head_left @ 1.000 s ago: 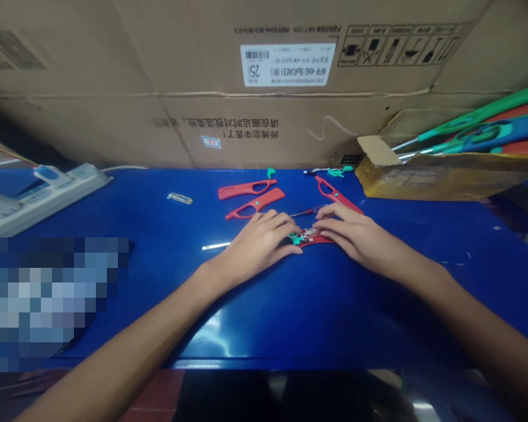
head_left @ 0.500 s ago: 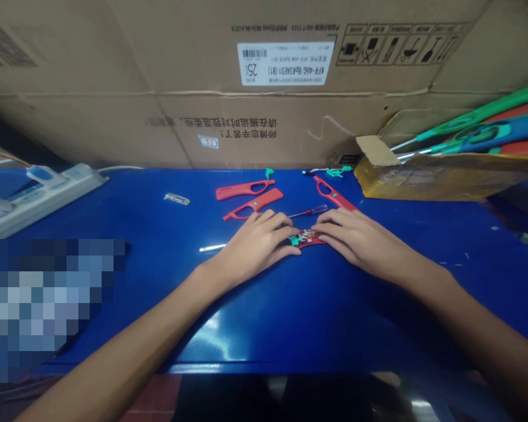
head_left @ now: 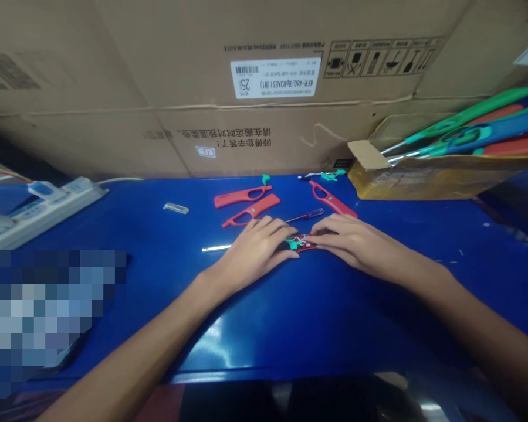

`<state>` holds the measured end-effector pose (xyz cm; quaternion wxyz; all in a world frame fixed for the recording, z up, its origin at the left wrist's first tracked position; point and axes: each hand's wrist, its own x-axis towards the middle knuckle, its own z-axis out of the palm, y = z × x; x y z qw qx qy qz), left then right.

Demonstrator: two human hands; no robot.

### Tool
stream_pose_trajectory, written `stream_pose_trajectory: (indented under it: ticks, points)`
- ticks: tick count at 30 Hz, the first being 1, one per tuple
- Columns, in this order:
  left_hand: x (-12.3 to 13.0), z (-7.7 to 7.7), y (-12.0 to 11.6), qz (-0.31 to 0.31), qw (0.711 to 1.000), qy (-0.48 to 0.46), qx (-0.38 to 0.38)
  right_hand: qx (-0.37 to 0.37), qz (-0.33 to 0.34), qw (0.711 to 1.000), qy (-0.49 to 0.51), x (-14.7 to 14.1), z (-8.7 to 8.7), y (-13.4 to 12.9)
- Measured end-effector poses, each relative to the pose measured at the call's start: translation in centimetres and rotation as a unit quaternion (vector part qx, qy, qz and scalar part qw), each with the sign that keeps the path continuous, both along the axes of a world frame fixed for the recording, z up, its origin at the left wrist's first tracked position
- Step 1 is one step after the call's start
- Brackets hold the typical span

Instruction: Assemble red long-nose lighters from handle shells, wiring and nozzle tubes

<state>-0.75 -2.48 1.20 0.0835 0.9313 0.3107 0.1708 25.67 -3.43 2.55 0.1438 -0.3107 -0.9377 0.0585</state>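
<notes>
Between my two hands lies an opened red gas lighter (head_left: 308,245), with a green trigger piece and thin white wires showing inside. Its metal tube (head_left: 215,248) sticks out to the left from under my left hand (head_left: 261,249). That hand is closed around the lighter's left part, thumb along the near edge. Fingers of my right hand (head_left: 349,239) pinch the right end and cover it. Just beyond, a small screwdriver (head_left: 312,214) with a clear reddish handle rests on the table. Two red lighter shell halves (head_left: 242,196) lie behind my left hand, another shell half (head_left: 334,199) behind my right.
An open carton (head_left: 413,183) of green, blue and red lighters stands at the right. Against the back rises a large cardboard box (head_left: 136,135). A clear small tank (head_left: 176,208), a green part with wires (head_left: 332,175) and a power strip (head_left: 48,205) are on the blue table (head_left: 264,328).
The head view has shifted slightly. My right fingers have drawn back a little to the right, uncovering more of the wires; my left hand keeps its hold.
</notes>
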Motion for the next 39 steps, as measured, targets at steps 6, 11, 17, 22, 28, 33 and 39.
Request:
stream_pose_trajectory:
  ticks: [6, 11, 17, 22, 28, 33, 39]
  points:
    - [0.0, -0.2, 0.2, -0.002, 1.0, 0.008, -0.004, -0.002, -0.001, 1.0, 0.011, 0.5, -0.2, 0.3]
    - [-0.1, -0.3, 0.3, -0.038, 0.999, 0.012, -0.004, 0.011, 0.005, 0.999, 0.03, 0.3, 0.0, 0.2]
    - [0.1, -0.3, 0.4, -0.043, 0.998, -0.014, -0.05, 0.019, -0.011, 0.999, 0.044, 0.2, -0.2, 0.2]
    - [0.2, 0.0, 0.4, -0.038, 0.997, -0.024, -0.067, 0.046, -0.031, 0.998, 0.041, 0.1, -0.4, 0.4]
    - [0.1, -0.3, 0.0, -0.04, 0.997, -0.026, -0.063, -0.026, -0.025, 0.996, 0.076, 0.3, -1.0, 0.8]
    - [0.2, -0.4, -0.1, -0.018, 0.997, -0.04, -0.064, -0.071, -0.023, 0.994, 0.084, 0.3, -1.2, 0.9]
    - [0.0, -0.3, 0.0, -0.018, 0.998, -0.031, -0.051, -0.063, -0.023, 0.996, 0.066, -0.1, -1.0, 0.6]
